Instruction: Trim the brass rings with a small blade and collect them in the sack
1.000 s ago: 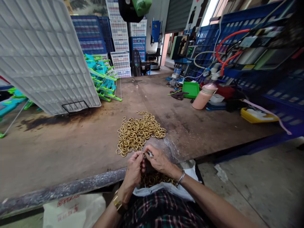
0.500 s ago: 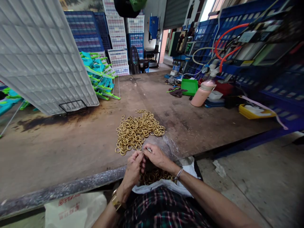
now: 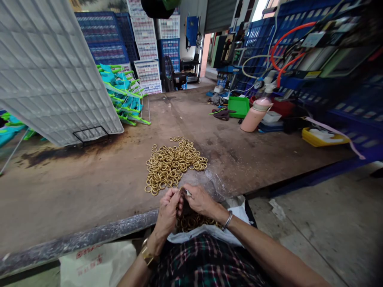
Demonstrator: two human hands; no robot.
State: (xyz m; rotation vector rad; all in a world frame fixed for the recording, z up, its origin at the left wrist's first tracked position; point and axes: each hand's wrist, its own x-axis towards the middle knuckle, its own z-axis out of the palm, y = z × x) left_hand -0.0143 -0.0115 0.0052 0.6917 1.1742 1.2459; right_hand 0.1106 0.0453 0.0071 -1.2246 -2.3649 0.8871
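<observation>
A heap of gold-coloured metal rings [image 3: 172, 165] lies on the brown worktable [image 3: 89, 183], just beyond my hands. My left hand [image 3: 170, 207] is closed in a pinch around what looks like one such ring, mostly covered by the fingers. Close against it, my right hand [image 3: 200, 199] grips a small silvery metal tool [image 3: 188, 193], of which only a short piece shows; its kind is not clear. Below both hands, more rings [image 3: 194, 221] fill a white sack [image 3: 206, 230] at my lap.
A ribbed grey-white panel [image 3: 56, 75] stands at left, with green and turquoise hangers [image 3: 127, 99] behind it. On the right are a pink bottle [image 3: 254, 117], a green tray [image 3: 238, 107], a yellow tray [image 3: 324, 137] and hosed machinery. Stacked crates [image 3: 146, 52] rise at the back.
The right hand has turned slightly, and its fingertips have come up against the left hand's fingertips. The heap of rings looks the same.
</observation>
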